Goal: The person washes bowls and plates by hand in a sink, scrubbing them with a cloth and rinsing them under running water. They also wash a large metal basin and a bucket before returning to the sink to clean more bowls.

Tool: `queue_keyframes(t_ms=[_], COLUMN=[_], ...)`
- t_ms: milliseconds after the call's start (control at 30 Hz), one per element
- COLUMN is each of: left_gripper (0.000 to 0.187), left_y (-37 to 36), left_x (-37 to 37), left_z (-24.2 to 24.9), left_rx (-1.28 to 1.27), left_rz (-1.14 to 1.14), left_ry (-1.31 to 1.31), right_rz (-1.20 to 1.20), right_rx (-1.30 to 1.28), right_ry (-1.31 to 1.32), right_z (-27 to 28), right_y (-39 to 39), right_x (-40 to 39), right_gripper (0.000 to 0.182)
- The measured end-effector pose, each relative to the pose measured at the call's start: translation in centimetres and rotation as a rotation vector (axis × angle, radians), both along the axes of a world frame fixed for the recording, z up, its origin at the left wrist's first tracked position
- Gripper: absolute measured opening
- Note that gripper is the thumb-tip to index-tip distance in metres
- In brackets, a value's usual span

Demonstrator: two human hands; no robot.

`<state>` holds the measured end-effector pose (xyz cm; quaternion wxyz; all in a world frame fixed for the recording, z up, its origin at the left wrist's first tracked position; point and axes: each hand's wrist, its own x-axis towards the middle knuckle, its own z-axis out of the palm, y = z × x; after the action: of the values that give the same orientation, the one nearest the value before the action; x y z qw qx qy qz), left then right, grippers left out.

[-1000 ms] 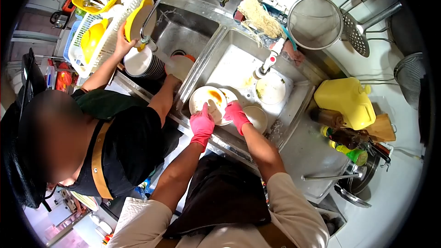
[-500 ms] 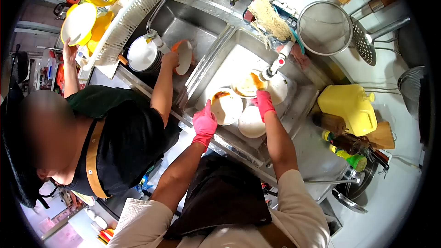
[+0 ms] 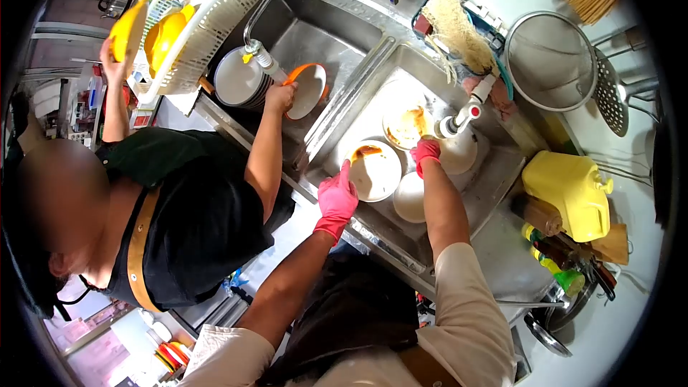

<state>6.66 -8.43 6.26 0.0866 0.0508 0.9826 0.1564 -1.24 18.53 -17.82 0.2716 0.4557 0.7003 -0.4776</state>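
Observation:
Pink gloves cover both my hands over the right sink basin. My left hand [image 3: 338, 197] is closed at the left rim of a white bowl [image 3: 374, 175], one finger laid along its edge; brown-orange sauce marks the bowl's far side. Against the near edge of another white bowl [image 3: 405, 123], smeared with orange sauce, my right hand [image 3: 426, 155] is closed, its fingertips partly hidden. That bowl is beside the faucet spout [image 3: 451, 126]. Two more white bowls lie close by, one under the faucet [image 3: 459, 154] and one nearer me [image 3: 410, 199].
At left, a co-worker holds an orange-rimmed bowl [image 3: 308, 91] in the left basin and a yellow dish [image 3: 127, 32] beside a white basket [image 3: 208, 25]. Stacked bowls [image 3: 240, 77] stand there. A strainer [image 3: 550, 61] and yellow jug [image 3: 566, 193] are at right.
The view has shifted, so the sinks appear farther right. My right hand's bowl has moved slightly away from the left one. The co-worker has turned the yellow dish on edge by the basket.

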Motion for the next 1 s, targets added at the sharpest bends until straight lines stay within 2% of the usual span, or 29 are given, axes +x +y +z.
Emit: queue_keyframes(t_ms=[67,100,200,233,267,333,400,433,500,533,600,633,733,767,800,867,933,967,1000], left_gripper=[0.057,0.057,0.058,0.058,0.058,0.059,0.059,0.060,0.060,0.060,0.058,0.058,0.055,0.053,0.052,0.051,0.050,0.049,0.049], left_y=[0.1,0.1,-0.1,0.0,0.1,0.1,0.0,0.0,-0.2,-0.2,-0.1,0.0,0.4,0.2,0.0,0.0,0.1,0.1,0.0], left_x=[-0.1,-0.1,-0.2,-0.1,-0.1,-0.1,-0.1,-0.1,0.0,0.1,-0.1,-0.3,-0.5,-0.4,-0.2,0.0,-0.1,-0.2,-0.1], left_z=[0.1,0.0,-0.1,-0.1,-0.1,0.1,0.0,-0.2,-0.3,-0.2,-0.1,0.1,0.5,0.2,0.0,0.1,0.0,-0.1,-0.1], left_rx=[0.001,0.005,-0.001,-0.008,-0.001,0.009,0.012,0.012,0.020,0.015,0.043,0.042,-0.034,-0.020,-0.007,-0.001,0.005,0.014,0.021], left_rz=[-0.001,-0.004,-0.012,-0.015,-0.016,-0.012,-0.017,-0.025,-0.043,-0.042,-0.031,-0.030,-0.026,-0.027,-0.029,-0.026,-0.027,-0.026,-0.025], left_ry=[-0.021,-0.005,0.003,-0.004,-0.003,0.002,0.020,0.038,0.065,0.058,0.053,0.050,-0.035,-0.003,0.028,0.011,0.007,0.039,0.066], right_rz=[0.967,0.970,-0.727,-0.430,0.180,0.675,0.943,0.941,1.170,1.172,1.037,1.038,-0.132,-0.142,-0.140,0.386,0.713,0.782,0.776], right_rx=[0.621,0.615,-0.427,-0.435,0.230,0.582,0.785,0.785,0.561,0.552,0.790,0.788,-0.266,-0.382,-0.378,0.047,0.298,0.440,0.443], right_ry=[0.200,0.201,0.222,0.121,0.469,0.576,0.372,0.378,0.213,0.211,0.261,0.259,0.412,0.483,0.482,0.745,0.507,0.398,0.402], right_z=[1.3,1.1,0.4,-0.8,-1.9,0.2,3.9,2.1,-3.9,-4.4,-5.5,-4.4,4.2,6.0,7.9,11.4,10.6,10.6,10.7], right_y=[-0.4,-1.0,-2.3,-1.3,-1.8,-2.6,-3.8,-3.8,-3.1,-2.4,-1.2,-1.4,-2.4,-2.9,-3.6,-4.9,-6.0,-7.0,-7.7], right_x=[0.3,0.2,-1.0,-1.9,1.0,4.0,6.2,6.4,7.6,7.6,6.1,5.8,4.1,3.8,3.4,3.1,3.1,3.0,2.7], right_gripper=[0.031,0.031,0.033,0.030,0.021,0.023,0.021,0.021,0.024,0.024,0.022,0.022,0.018,0.016,0.016,0.020,0.026,0.020,0.020])
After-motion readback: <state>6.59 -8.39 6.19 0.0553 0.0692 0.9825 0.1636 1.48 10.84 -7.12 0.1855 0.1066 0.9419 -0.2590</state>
